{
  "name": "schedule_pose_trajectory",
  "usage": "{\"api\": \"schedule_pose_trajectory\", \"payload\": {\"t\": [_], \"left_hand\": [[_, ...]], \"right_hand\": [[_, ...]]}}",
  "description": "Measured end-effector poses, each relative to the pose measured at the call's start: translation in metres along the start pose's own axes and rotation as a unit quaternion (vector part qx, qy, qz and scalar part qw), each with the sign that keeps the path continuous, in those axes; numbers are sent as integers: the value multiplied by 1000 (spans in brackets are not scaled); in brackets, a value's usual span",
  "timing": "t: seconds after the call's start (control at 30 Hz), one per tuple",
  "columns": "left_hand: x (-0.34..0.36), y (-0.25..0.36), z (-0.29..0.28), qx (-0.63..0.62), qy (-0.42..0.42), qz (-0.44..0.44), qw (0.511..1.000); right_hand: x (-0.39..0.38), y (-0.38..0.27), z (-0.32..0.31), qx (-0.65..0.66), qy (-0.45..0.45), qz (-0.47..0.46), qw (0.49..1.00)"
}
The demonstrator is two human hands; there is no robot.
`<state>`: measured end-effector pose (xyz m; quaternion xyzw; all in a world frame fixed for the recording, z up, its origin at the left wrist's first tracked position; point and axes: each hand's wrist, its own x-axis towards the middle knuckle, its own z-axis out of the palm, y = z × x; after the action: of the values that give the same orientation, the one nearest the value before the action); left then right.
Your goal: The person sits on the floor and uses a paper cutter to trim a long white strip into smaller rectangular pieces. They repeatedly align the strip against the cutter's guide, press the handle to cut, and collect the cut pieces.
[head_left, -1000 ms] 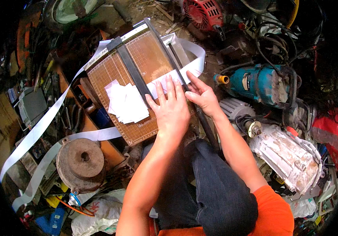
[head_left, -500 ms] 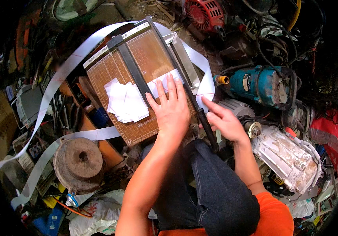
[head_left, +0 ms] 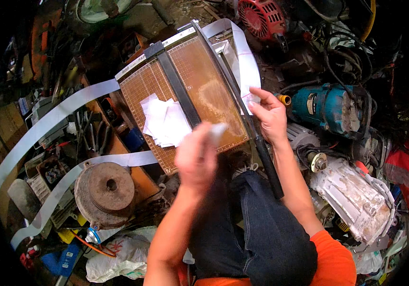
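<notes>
A guillotine paper cutter with a brown gridded board lies in front of me. Its long black-handled blade arm is down along the right edge. My left hand, smeared by motion, is over the board's near edge with a small white paper piece at its fingers. Several cut paper pieces lie in a loose pile left of the black bar. Right of the blade, my right hand pinches the end of a long white paper strip between thumb and fingers.
The strip loops behind the cutter and trails off left. A round rusty metal part sits at left. On the right are a teal machine, a white worn motor housing and a red engine cover. Tools and scrap crowd around.
My left hand has lifted off the board and drawn back toward me with the cut paper piece. My right hand has risen and taken hold of the strip's end.
</notes>
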<state>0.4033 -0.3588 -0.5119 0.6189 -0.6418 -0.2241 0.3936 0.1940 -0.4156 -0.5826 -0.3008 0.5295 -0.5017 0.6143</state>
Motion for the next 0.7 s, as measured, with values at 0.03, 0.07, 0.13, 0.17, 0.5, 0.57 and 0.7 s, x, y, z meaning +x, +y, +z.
{"api": "schedule_pose_trajectory", "payload": {"t": [0.03, 0.07, 0.13, 0.17, 0.5, 0.57, 0.7], "left_hand": [[7, -5, -12, 15, 24, -65, 997], [15, -12, -24, 27, 50, -128, 990], [26, -41, -34, 97, 56, -129, 985], [35, -45, -34, 225, 72, -28, 971], [22, 8, 43, 277, -257, 102, 920], [19, 1, 29, 287, -281, 110, 909], [22, -8, 9, 277, -296, 100, 909]], "right_hand": [[2, 1, 6, 24, -12, -1, 1000], [4, 0, 9, 46, -24, -5, 999], [6, 1, 9, -23, -41, -26, 999], [6, -3, 12, -68, -34, -49, 996], [3, 8, 17, -21, -121, -6, 992], [19, 12, 15, 39, -46, -19, 998], [40, -9, 14, 72, -60, 40, 995]]}}
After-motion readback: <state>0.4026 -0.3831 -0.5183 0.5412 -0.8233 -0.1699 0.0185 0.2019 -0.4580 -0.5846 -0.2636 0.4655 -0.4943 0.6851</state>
